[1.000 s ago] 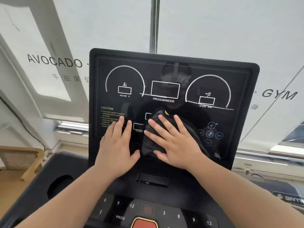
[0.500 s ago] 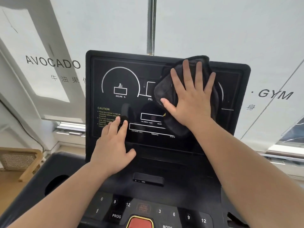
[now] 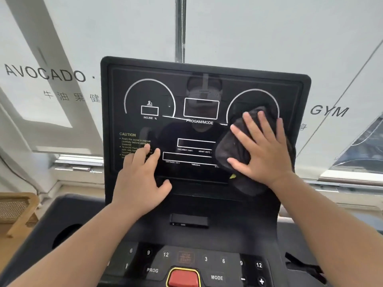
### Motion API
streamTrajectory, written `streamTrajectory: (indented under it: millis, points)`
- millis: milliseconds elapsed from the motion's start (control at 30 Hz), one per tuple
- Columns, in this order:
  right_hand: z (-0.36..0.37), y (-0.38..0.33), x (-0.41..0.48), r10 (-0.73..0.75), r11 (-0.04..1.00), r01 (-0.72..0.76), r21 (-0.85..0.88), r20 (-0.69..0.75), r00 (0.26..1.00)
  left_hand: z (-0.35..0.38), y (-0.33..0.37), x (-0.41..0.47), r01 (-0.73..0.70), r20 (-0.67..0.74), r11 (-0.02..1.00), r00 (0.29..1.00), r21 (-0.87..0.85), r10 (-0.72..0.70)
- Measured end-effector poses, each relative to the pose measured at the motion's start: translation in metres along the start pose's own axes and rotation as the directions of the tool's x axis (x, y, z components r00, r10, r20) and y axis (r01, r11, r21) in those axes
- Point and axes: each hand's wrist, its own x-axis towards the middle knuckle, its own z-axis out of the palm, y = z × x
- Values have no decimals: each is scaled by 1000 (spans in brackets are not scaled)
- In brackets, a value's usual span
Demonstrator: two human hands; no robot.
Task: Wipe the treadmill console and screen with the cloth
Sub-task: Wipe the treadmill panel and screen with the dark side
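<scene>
The black treadmill screen [image 3: 199, 96] stands upright ahead of me, with white dials and boxes printed on it. My right hand [image 3: 261, 148] presses a dark folded cloth [image 3: 230, 150] flat against the screen's right side, over the lower part of the right dial, fingers spread. A small yellow tag shows at the cloth's lower edge. My left hand [image 3: 141, 181] rests flat on the screen's lower left, fingers over the CAUTION text, holding nothing. The lower console [image 3: 207, 264] with number keys and a red stop button [image 3: 183, 278] lies below.
A cup-holder hole [image 3: 64, 237] sits in the console's left wing. A wooden chair [image 3: 16, 212] stands at the far left. Behind the screen are a white printed window blind and a metal pole [image 3: 179, 27].
My right hand slid the cloth from the lower middle up to the top of the screen, then down to the right side. My left hand stayed in place.
</scene>
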Motion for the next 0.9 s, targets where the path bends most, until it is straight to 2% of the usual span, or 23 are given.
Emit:
streamTrajectory:
  millis: [67, 133, 200, 267, 333, 467, 567, 633, 700, 767, 900]
  points:
    - [-13, 21, 16, 216, 976, -216, -10, 24, 976, -3, 0, -1, -10, 10, 1000, 1000, 9, 10]
    - [-21, 24, 40, 387, 922, -387, -9, 52, 921, -5, 4, -1, 0, 16, 1000, 1000, 10, 0]
    - [-24, 7, 67, 487, 873, -487, -4, 55, 872, -6, 13, -1, 16, 9, 1000, 1000, 16, -16]
    - [-23, -20, 87, 517, 855, -518, -4, 55, 854, -5, 20, -2, 38, 8, 999, 999, 16, -38]
    - [-18, -48, 94, 444, 896, -444, -4, 55, 894, -2, 23, -2, 50, 21, 999, 999, 17, -50]
    - [-5, -82, 73, 147, 989, -147, 27, 30, 989, 5, 27, -2, 69, 42, 997, 997, 23, -70]
    - [7, -81, 27, -39, 999, 38, 32, 30, 999, 8, 32, -4, 91, 47, 996, 995, -7, -91]
    - [13, -60, -6, -80, 997, 79, 24, 23, 997, 8, 29, -6, 85, 50, 996, 995, -13, -85]
    - [12, -32, -27, -1, 1000, 1, 7, 23, 1000, 8, 25, -7, 69, 62, 998, 996, -13, -68]
    - [5, -6, -24, 174, 985, -174, -8, 41, 984, 7, 21, -7, 51, 71, 999, 996, -4, -51]
    - [-14, 14, 37, 521, 852, -522, 29, 33, 853, 4, 20, -7, 34, 88, 999, 996, 16, -35]
